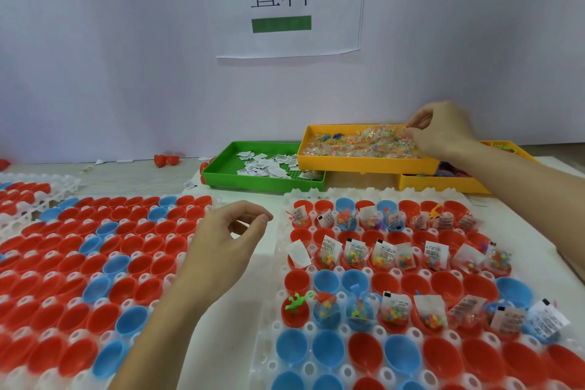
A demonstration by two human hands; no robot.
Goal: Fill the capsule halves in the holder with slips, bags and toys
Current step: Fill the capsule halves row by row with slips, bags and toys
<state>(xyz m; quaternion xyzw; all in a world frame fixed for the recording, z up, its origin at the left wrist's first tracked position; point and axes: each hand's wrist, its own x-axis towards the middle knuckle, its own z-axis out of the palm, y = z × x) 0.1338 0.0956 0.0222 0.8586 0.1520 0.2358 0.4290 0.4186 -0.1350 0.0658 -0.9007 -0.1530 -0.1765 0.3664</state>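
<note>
The right hand (443, 133) is reached into the upper yellow tray (364, 165), where small clear bags (354, 144) of coloured beads are touched by its fingertips (whether one is pinched cannot be told). The left hand (228, 241) is held loosely curled, empty, between two white holders. Paper slips (266, 165) are kept in the green tray (221, 176). In the right holder (316, 372), some capsule halves (395, 317) are filled.

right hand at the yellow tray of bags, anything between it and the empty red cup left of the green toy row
Nothing visible blocks it. The right hand is over the yellow tray; filled cups lie below the path to the holder.
</note>
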